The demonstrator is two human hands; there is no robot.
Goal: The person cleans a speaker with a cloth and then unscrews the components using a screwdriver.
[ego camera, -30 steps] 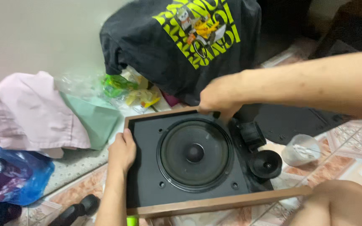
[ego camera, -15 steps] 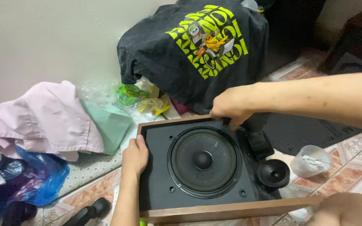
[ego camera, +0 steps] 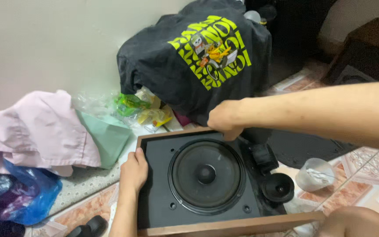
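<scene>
While the speaker cabinet [ego camera: 159, 153] lies on its back on the tiled floor [ego camera: 365, 175], with its black front face up and close to the wall, both hands are on its wooden rim. The left hand [ego camera: 133, 173] grasps the left side of the frame; its fingers are closed over the edge and the thumb rests at the border of the black panel. The right hand [ego camera: 224, 118] comes in from the right, across the cabinet, and its fingers are curled down over the far rim, just above the large round woofer [ego camera: 206, 174]. Whether these fingers also pinch something small I cannot tell.

To the right of the woofer sits a small black horn tweeter [ego camera: 277, 188], and between it and the right hand there is a black block-shaped part [ego camera: 264, 156]. A clear plastic cup [ego camera: 314, 174] stands on the floor just beside the right edge of the cabinet.

I judge that the step in hand is holding and squaring the cabinet by two of its sides. A further move calls for a firm grip on both rims and for keeping the fingers off the soft cone, and also care for the cup so near.

Behind the cabinet a dark shirt with yellow print [ego camera: 198, 57] covers something bulky. A pink cloth [ego camera: 36, 131] and a blue plastic bag [ego camera: 31, 193] lie at the left, along the wall.
</scene>
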